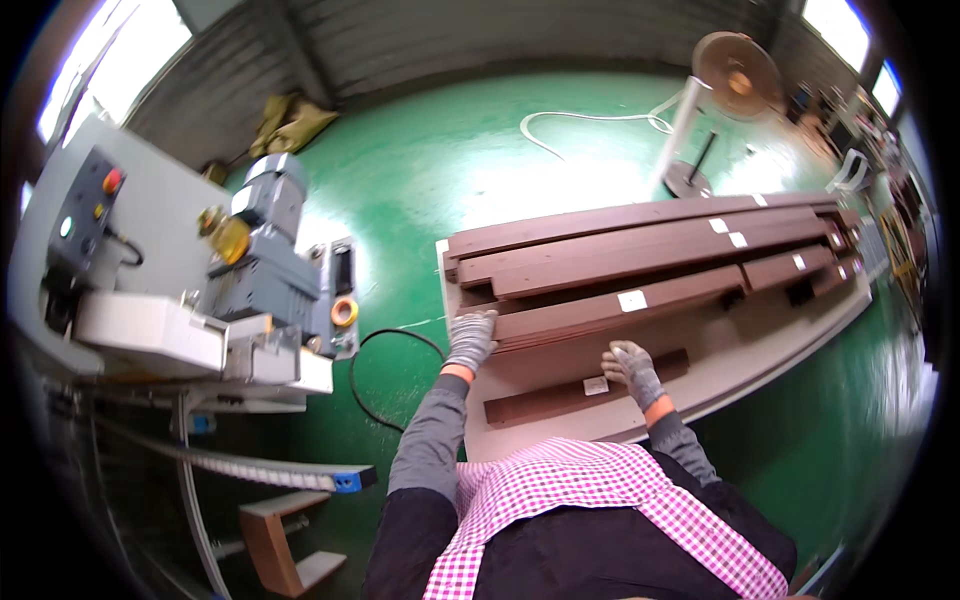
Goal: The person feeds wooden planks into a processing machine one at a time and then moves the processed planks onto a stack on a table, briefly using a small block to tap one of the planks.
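Both my hands wear grey work gloves with orange cuffs. My left hand [472,340] is closed at the left end of a long dark brown board [590,312], which has a white label on top. Under that board lie more boards, stacked tightly. My right hand [630,366] hovers by a shorter brown board [540,402] with its own white label. Its fingers are loosely bent and slightly apart, with nothing visible in them. Behind these, longer brown boards [640,250] lie side by side on a pale sheet-topped platform [720,370].
A grey machine with a motor [275,200], control box [90,210] and roll of orange tape [344,312] stands on the left. A black cable [360,365] loops over the green floor. Beyond the boards are a pedestal fan [738,76] and a white hose [590,116].
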The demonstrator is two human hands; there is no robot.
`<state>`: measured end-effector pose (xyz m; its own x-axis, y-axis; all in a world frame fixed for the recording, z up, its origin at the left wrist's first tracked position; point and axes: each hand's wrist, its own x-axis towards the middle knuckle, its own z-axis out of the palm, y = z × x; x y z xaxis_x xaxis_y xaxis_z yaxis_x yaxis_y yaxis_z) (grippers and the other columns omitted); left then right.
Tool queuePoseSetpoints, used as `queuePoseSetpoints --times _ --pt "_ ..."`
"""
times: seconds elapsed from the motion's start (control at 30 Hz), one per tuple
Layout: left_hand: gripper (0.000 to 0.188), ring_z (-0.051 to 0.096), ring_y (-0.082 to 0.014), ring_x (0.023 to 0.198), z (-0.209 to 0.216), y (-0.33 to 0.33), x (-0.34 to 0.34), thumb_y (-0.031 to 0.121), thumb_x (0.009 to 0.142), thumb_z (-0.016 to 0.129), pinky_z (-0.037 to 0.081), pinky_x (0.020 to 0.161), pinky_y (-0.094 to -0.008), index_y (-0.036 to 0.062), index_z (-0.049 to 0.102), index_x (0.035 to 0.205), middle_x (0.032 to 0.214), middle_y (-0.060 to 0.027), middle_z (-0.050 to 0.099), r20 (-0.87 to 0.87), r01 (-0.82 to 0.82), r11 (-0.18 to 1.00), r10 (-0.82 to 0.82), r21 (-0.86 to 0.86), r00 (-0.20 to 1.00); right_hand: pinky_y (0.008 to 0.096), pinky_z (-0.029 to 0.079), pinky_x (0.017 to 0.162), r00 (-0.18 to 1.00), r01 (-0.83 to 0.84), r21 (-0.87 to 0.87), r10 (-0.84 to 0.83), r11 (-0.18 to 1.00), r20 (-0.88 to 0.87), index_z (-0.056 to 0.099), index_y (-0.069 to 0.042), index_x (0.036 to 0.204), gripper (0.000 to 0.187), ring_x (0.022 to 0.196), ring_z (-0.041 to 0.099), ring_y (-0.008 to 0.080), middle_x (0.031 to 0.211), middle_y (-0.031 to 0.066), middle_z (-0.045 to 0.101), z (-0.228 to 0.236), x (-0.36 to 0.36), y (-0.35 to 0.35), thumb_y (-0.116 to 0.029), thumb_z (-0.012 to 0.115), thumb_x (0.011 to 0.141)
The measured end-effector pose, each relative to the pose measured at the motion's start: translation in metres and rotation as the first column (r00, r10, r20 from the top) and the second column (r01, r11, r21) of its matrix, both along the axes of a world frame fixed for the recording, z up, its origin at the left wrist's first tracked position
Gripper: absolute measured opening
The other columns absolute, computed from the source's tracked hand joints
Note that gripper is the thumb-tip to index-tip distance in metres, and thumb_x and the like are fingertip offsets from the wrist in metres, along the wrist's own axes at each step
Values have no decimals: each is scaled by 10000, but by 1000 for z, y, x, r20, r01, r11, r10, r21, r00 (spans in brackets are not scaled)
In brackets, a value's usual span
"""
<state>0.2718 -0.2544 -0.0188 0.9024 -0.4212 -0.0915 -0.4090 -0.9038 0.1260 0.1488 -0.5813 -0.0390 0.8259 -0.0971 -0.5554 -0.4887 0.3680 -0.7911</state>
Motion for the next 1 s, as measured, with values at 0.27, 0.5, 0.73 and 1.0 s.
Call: queuePoseSetpoints --times 0.27,0.5,0.73,1.0 --pt "712 463 -276 1167 14 -1 -7 347 684 716 291 1026 -455 107 413 1282 1190 -133 526 -128 -58 998 57 -3 990 321 522 626 990 -79 -76 70 994 -119 472 -66 1154 315 756 599 209 939 93 586 -17 -50 11 -237 515 892" --pt "847 306 -274 1271 33 76 -38 545 673 629 166 1069 -440 114 338 1341 1349 -121 360 108 -237 968 245 -87 963 343 534 650 970 -123 -122 93 985 -224 460 -70 1158 275 759 600 197 951 103 583 -34 -69 -10 -195 477 914" --pt "840 335 -301 1236 36 228 -76 557 681 615 191 1055 -434 80 363 1325 1315 -156 390 457 -551 827 536 -114 710 375 525 649 954 -96 -120 57 988 -293 459 -85 1122 305 782 587 227 960 122 566 -70 -94 -29 -235 559 876" --pt "784 396 -331 1168 72 287 -119 349 627 754 303 1002 -429 67 414 1275 1234 -189 443 407 -697 680 717 -227 566 321 502 583 934 -168 98 190 981 -303 463 -84 1074 224 696 563 203 861 99 558 -61 -95 16 -188 528 887"
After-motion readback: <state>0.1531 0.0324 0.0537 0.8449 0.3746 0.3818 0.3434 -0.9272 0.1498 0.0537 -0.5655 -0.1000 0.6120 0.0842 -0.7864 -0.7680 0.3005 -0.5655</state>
